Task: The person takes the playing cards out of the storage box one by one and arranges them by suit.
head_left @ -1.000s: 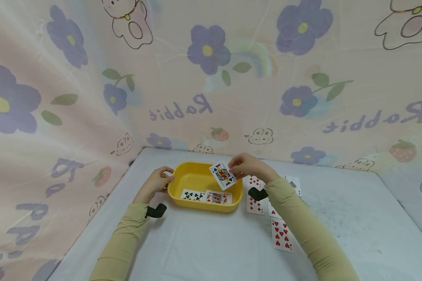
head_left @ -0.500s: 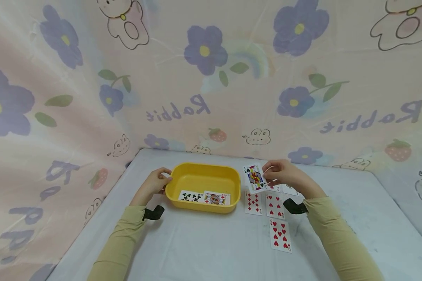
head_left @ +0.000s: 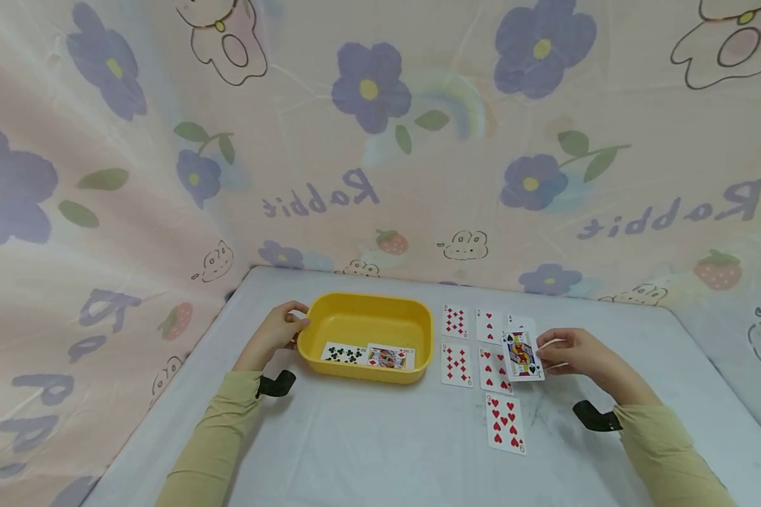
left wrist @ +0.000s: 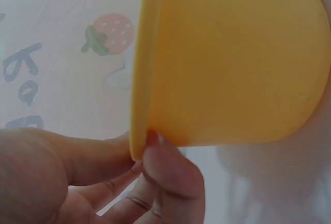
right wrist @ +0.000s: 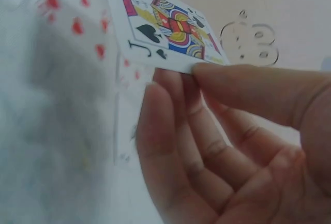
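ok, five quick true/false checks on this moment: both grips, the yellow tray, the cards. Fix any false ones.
1. The right grip holds the jack of spades. True.
2. The left grip holds the yellow tray. True.
3. The yellow tray contains five cards. False: two show in it, a clubs card and a diamonds face card.
4. The jack of spades lies inside the yellow tray. False: it is held outside, to the tray's right in the head view.
5. The nine of hearts lies face up on the table. True.
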Available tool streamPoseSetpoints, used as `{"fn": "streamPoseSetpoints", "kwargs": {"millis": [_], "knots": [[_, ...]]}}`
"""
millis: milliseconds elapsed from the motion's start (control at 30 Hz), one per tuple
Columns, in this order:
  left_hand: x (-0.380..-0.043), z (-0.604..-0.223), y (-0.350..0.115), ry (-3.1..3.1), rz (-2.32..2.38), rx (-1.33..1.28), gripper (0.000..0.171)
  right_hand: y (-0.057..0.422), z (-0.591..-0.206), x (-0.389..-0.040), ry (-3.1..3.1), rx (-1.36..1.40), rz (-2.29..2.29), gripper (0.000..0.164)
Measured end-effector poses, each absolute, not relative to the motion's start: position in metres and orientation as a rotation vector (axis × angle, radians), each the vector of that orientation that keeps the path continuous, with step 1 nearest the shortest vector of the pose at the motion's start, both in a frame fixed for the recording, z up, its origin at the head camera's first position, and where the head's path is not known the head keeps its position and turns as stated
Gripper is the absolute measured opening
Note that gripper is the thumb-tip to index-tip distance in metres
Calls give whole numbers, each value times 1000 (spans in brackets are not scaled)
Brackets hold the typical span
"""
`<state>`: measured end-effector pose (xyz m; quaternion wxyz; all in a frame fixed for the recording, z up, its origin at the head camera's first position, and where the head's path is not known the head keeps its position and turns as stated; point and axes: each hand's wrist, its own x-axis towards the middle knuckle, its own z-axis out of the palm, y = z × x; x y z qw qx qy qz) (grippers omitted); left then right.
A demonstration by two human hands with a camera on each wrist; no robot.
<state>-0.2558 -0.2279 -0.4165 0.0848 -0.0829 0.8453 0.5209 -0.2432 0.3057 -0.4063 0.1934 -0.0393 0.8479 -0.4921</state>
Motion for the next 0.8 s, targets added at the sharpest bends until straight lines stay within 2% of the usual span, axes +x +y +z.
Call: {"fn": "streamPoseSetpoints", "kwargs": {"millis": [200,400,800], "knots": [[-255,-416,-228,2523,1557,-240,30,329,-420,-236,2373,-7,-1354,36],[-255,-417,-228,2530,1547,-243,29,344,-435,-236,2349,85,-1335,34],[-257,-418,-229,2528,1545,-247,30,338,-445,-241,2337,138,-1298,28]]}}
